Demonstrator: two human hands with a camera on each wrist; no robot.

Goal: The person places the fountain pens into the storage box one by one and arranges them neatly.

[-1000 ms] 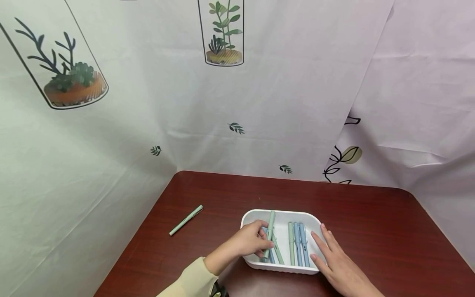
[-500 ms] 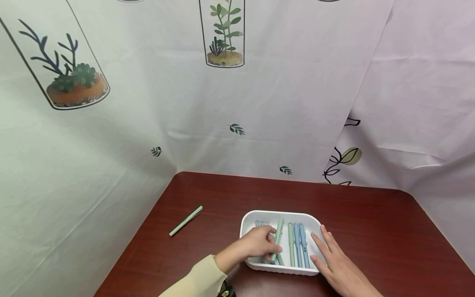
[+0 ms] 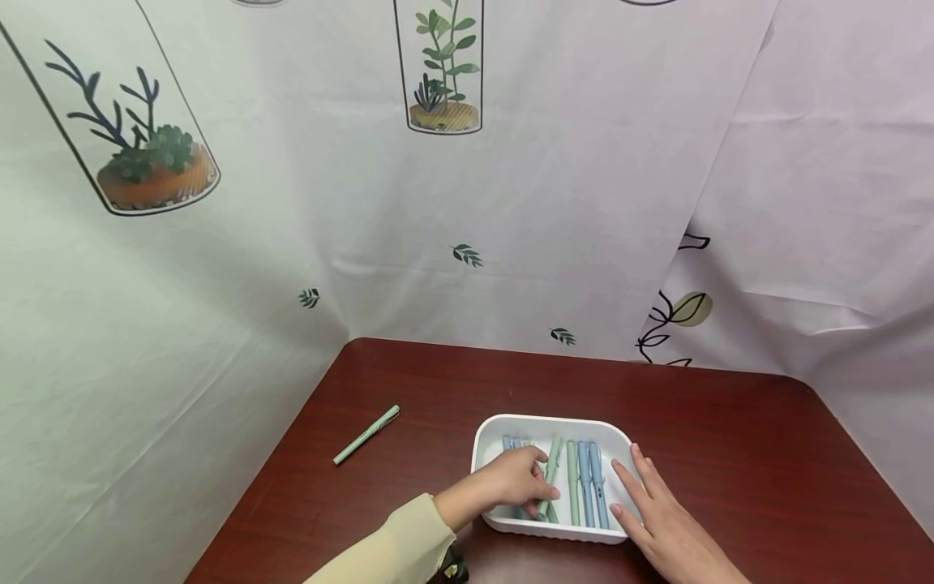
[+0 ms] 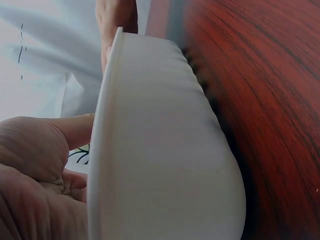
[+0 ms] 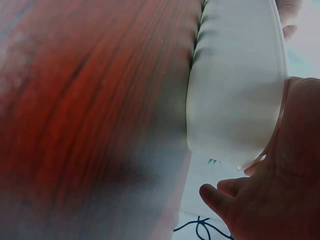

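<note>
My left hand [image 3: 512, 478] reaches over a white tray [image 3: 616, 434] and pinches a light green pen [image 3: 554, 456], which slants inside it. Under this hand lie blue pens [image 3: 507, 442] and another green pen, mostly hidden. To the right in the tray, a green pen [image 3: 572, 478] and two blue pens [image 3: 585, 478] lie side by side. My right hand [image 3: 667, 527] has its fingers spread and straight, resting on the tray's right rim. The tray wall [image 4: 155, 130] blocks the pens in the left wrist view; the right wrist view shows my right palm [image 5: 285, 175] against the rim.
Another light green pen [image 3: 367, 435] lies on the dark red wooden table [image 3: 430, 381], left of the tray. A white cloth [image 3: 569, 203] with plant prints hangs behind the table and along its sides.
My left hand has shifted right within the tray, bringing the pinched green pen closer to the row of pens. Blue pens at the left have come into view. My right hand stays at the rim.
</note>
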